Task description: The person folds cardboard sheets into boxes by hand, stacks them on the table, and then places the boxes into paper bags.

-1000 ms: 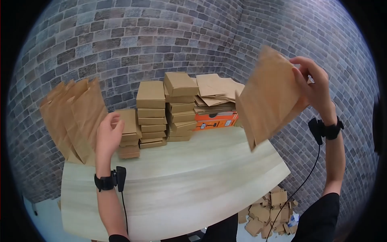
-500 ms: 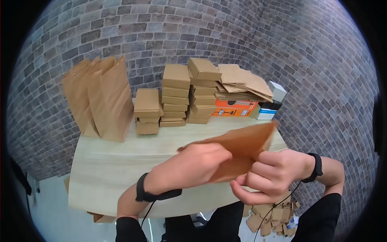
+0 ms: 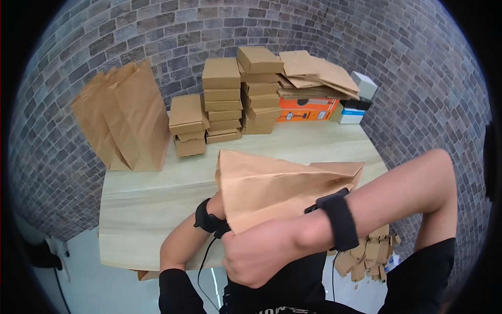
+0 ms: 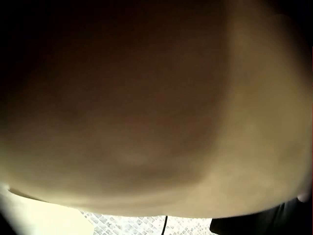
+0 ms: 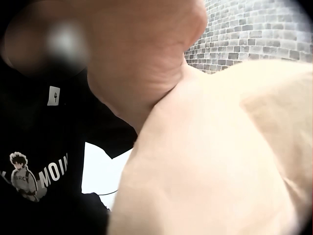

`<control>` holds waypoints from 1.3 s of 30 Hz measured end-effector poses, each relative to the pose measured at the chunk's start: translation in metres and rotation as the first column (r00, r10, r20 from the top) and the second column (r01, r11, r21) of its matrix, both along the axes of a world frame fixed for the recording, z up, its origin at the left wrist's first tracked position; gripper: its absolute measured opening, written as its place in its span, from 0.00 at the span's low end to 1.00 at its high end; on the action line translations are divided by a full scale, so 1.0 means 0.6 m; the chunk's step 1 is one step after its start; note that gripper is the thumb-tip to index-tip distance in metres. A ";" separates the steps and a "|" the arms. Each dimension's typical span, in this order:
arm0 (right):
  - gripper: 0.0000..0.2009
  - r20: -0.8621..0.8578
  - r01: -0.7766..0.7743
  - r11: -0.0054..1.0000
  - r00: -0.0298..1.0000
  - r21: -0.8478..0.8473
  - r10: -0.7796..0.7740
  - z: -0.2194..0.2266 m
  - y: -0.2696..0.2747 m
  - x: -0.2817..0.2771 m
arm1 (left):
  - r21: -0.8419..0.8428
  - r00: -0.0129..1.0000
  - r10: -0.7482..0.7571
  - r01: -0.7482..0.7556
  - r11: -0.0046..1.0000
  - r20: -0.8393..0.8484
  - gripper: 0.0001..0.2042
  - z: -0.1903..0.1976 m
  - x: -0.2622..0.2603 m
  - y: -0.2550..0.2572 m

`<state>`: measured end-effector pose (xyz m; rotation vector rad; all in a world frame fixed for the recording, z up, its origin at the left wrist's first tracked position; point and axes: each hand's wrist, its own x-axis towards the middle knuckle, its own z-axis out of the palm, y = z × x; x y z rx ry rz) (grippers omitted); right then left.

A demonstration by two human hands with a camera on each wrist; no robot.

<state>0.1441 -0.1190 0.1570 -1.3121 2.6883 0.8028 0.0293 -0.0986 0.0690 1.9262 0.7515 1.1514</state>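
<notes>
A brown paper bag (image 3: 266, 191) is held up over the table in front of the person's chest, its opened-out side creased at the right. My right hand (image 3: 260, 254) reaches across the body, fingers curled, and grips the bag's lower left edge. In the right wrist view, the paper runs right up to that hand (image 5: 142, 58). Only a sliver of my left hand (image 3: 216, 205) shows beside the wristband; the bag hides its fingers, and I cannot tell how they lie. Brown paper (image 4: 146, 122) fills most of the left wrist view.
Standing paper bags (image 3: 133, 118) occupy the table's (image 3: 141, 209) back left. Beside them are stacked cardboard boxes (image 3: 222, 76), flat brown envelopes (image 3: 321, 73) on an orange box (image 3: 303, 109), and small white and black boxes (image 3: 361, 89). Flattened cardboard (image 3: 366, 256) lies on the floor at right.
The right hand has brought the bag from high on the right down before the chest and swung across to the left. The left hand has moved from the standing bags to behind this bag.
</notes>
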 end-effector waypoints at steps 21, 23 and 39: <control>0.11 0.251 0.073 0.783 0.926 0.617 -0.284 -0.170 -0.065 -0.027 | 0.048 0.986 -0.072 0.079 0.996 -0.148 0.19 -0.057 -0.007 0.016; 0.17 0.306 0.053 0.777 0.900 0.627 -0.309 -0.171 -0.094 -0.032 | 0.065 0.988 -0.053 0.063 0.996 -0.142 0.19 -0.062 -0.007 0.018; 0.14 0.165 0.212 0.944 0.952 0.252 -0.258 -0.199 -0.161 -0.015 | 0.120 0.977 -0.029 0.055 0.991 -0.210 0.19 -0.086 0.009 0.030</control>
